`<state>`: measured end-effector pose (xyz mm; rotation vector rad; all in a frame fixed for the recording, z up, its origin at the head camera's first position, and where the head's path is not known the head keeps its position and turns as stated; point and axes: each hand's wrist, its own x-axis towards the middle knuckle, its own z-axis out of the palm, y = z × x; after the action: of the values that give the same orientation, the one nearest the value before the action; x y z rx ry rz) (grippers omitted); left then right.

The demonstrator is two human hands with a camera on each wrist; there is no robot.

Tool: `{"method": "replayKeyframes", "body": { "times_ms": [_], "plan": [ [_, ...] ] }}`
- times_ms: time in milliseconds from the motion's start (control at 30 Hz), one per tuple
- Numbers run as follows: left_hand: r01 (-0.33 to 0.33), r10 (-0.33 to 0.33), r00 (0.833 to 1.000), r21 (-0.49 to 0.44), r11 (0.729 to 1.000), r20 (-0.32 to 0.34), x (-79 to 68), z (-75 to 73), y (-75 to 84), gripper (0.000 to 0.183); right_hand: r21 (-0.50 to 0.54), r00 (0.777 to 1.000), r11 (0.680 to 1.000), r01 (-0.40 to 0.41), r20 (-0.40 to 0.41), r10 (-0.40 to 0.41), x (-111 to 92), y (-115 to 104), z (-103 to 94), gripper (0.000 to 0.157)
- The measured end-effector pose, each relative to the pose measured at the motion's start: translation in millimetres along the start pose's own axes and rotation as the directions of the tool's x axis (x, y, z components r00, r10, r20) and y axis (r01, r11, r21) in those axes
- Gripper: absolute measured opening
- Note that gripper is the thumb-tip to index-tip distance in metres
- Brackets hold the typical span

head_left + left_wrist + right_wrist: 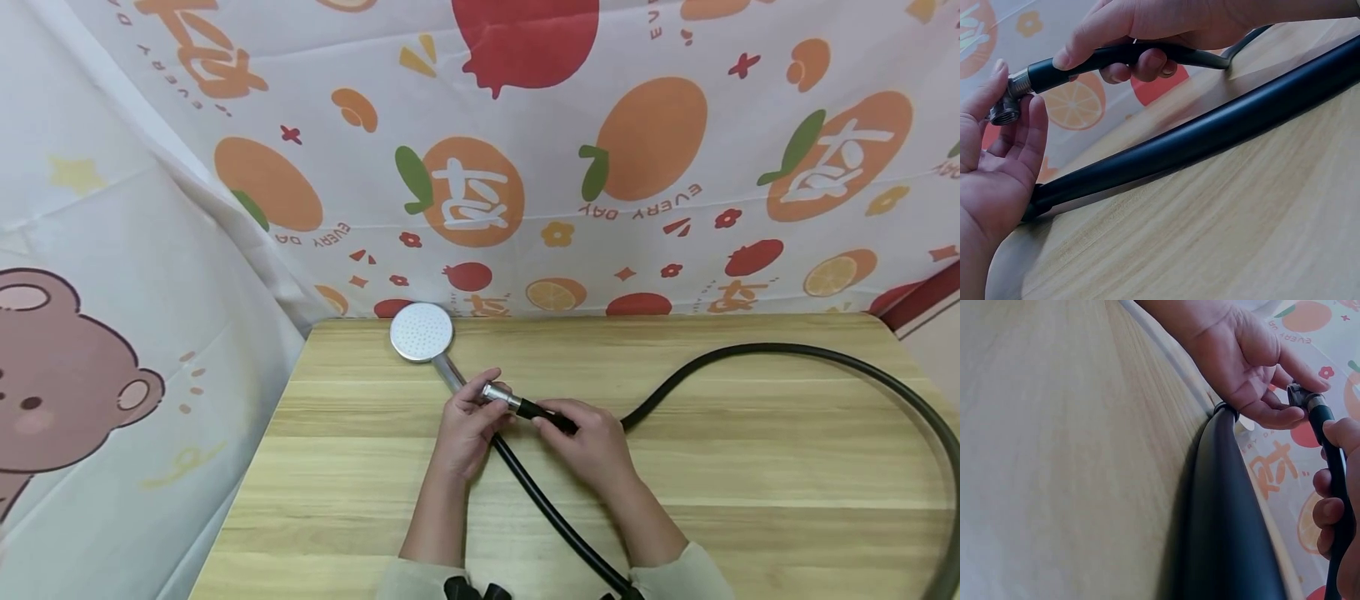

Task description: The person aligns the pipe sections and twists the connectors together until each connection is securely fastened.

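Observation:
My left hand point(465, 429) pinches a small metal fitting point(1007, 111) between thumb and fingers; a threaded round opening shows on it in the left wrist view. This fitting meets the end of a black hose point(1050, 74), which my right hand point(592, 442) grips just behind the joint, thumb on top and fingers curled beneath. Behind the left hand lies a silver shower head point(422, 332) with its pale nozzle face up. Its handle point(448, 372) is partly hidden by that hand. From there another black hose stretch point(551, 510) runs under both hands toward me.
On the right, the black hose point(757, 348) bends in a wide loop over the wooden table point(337, 500). A fruit-print cloth point(555, 150) hangs behind the table's far edge. Another cloth with a bear point(67, 375) hangs at the left.

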<state>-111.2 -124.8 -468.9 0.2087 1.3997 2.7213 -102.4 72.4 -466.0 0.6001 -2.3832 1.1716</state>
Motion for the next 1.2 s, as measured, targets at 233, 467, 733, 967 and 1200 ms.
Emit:
{"method": "replayKeyframes", "body": {
  "times_ms": [233,467,733,967,1200],
  "plan": [
    [-0.010,0.010,1.000,0.017,1.000,0.017,0.2,-0.1,-1.8,0.040,0.000,1.000,1.000,-0.009,0.003,0.009,0.7,-1.2,-0.8,0.018],
    [0.003,-0.002,1.000,0.055,0.998,-0.015,-1.2,2.6,-1.2,0.043,0.002,0.999,0.999,-0.037,0.011,0.037,-0.6,-0.2,-1.3,0.021],
    [0.037,-0.029,0.998,0.137,0.990,-0.064,-1.5,2.9,-1.2,0.057,0.004,1.000,1.000,-0.008,0.014,0.008,-1.6,1.8,-1.0,0.018],
    [0.030,-0.020,0.998,0.179,0.983,-0.054,-1.3,2.5,-1.7,0.058,-0.001,1.000,1.000,-0.003,0.016,0.003,-1.2,-0.8,-2.7,0.016],
    [0.045,-0.035,0.998,0.188,0.981,-0.055,-1.0,4.4,-1.4,0.058,0.012,0.999,0.999,0.032,0.012,-0.032,-2.2,1.3,-2.7,0.012]
  ]
}}
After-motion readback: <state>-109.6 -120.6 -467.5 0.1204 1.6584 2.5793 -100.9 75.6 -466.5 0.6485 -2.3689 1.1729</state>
